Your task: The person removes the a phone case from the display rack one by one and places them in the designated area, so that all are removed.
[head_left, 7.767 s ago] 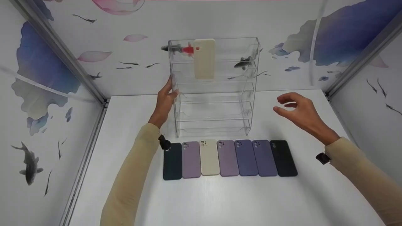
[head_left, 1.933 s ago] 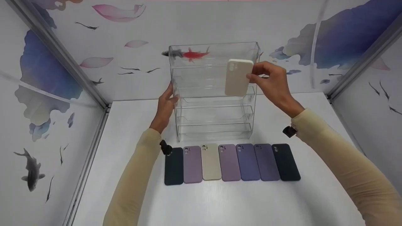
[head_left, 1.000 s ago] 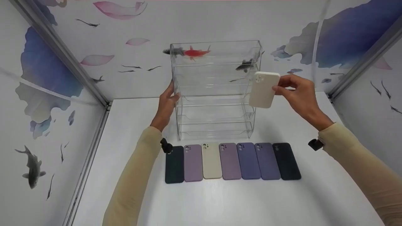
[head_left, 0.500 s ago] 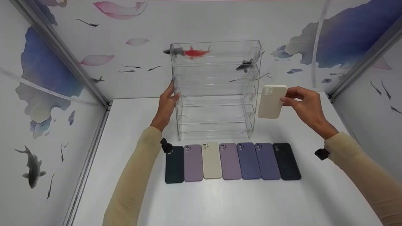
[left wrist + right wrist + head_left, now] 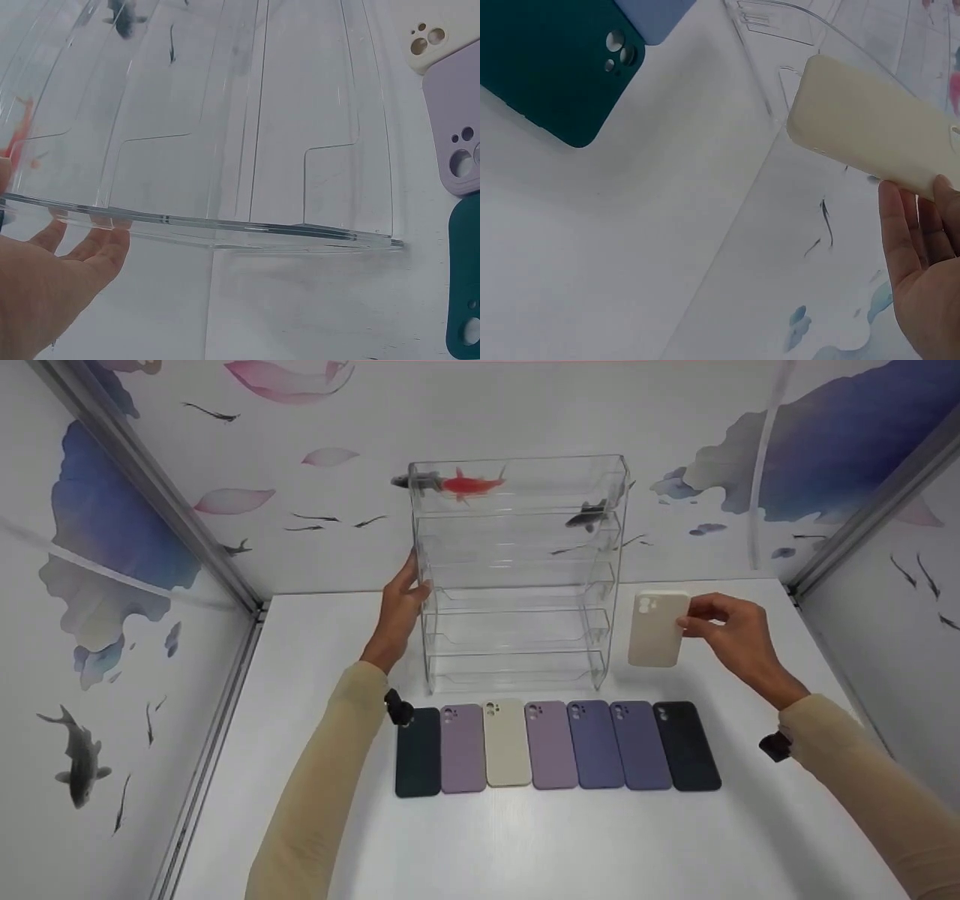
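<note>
My right hand [image 5: 739,641] pinches a cream phone case [image 5: 657,630] by its right long edge, thumb in front and fingers behind. The case hangs upright beside the rack's right side, its camera cutouts at the top left. A clear acrylic rack [image 5: 510,515] with several stepped tiers stands at the back of the table. My left hand [image 5: 397,615] grips its left side panel, thumb on the front edge; in the left wrist view the fingers [image 5: 109,251] show behind the panel. No phone case is on the rack's tiers.
Before the rack lies a side-by-side row of phone cases: dark green [image 5: 418,754], light purple [image 5: 463,750], cream [image 5: 508,746], light purple [image 5: 551,746], two blue-violet [image 5: 596,746], and a dark one [image 5: 688,746]. Printed wall panels [image 5: 322,547] enclose the white table [image 5: 487,847].
The cream case stood against the rack's upper tiers. My right hand took hold of it, drew it off rightward, and has lowered it beside the rack. My left hand stays on the rack.
</note>
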`<state>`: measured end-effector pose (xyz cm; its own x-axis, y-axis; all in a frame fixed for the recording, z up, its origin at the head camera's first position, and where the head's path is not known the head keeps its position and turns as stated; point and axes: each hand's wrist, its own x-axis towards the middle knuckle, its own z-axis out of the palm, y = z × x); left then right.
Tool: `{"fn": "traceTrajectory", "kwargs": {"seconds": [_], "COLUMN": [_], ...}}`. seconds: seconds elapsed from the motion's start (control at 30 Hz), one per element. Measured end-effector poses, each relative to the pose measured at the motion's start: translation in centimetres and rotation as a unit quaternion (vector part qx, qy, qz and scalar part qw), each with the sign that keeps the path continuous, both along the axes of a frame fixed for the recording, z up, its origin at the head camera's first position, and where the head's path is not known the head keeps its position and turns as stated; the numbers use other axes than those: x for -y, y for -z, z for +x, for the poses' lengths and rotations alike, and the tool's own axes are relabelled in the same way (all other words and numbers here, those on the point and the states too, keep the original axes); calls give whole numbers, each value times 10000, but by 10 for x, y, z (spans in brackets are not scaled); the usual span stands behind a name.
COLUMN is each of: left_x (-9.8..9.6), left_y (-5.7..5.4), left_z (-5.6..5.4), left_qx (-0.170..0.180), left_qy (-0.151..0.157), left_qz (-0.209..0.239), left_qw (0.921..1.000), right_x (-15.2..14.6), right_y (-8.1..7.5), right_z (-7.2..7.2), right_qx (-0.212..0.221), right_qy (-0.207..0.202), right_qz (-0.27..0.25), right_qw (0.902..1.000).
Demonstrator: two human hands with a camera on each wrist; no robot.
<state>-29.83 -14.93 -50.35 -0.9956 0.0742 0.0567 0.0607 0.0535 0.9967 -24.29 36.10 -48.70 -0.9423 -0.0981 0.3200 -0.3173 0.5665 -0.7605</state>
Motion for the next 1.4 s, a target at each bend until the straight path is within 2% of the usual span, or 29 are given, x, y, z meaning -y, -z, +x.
{"fn": "traceTrajectory", "kwargs": {"seconds": [0.2, 0.6, 0.87, 1.07, 1.4], "left_x": [1, 0, -1, -2, -1], "left_y": [0, -2, -3, -3, -1], "left_z": [1, 1, 3, 2, 1], "left_qx": [-20, 35, -5, 7, 0], "left_qy": [88, -5, 57, 65, 52], "left_qz": [140, 9, 19, 58, 42], "left_qw": [9999, 10000, 10000, 10000, 10000], "right_x": [-5, -10, -12, -18, -17], "right_y": [15, 39, 55, 67, 76], "right_z": [-1, -3, -3, -6, -12], "right_qx": [180, 547, 710, 980, 1183], "right_qy": [-103, -161, -270, -157, -120], "right_qz": [19, 97, 130, 31, -159], "right_qw": [9998, 9983, 9970, 9951, 9928]}}
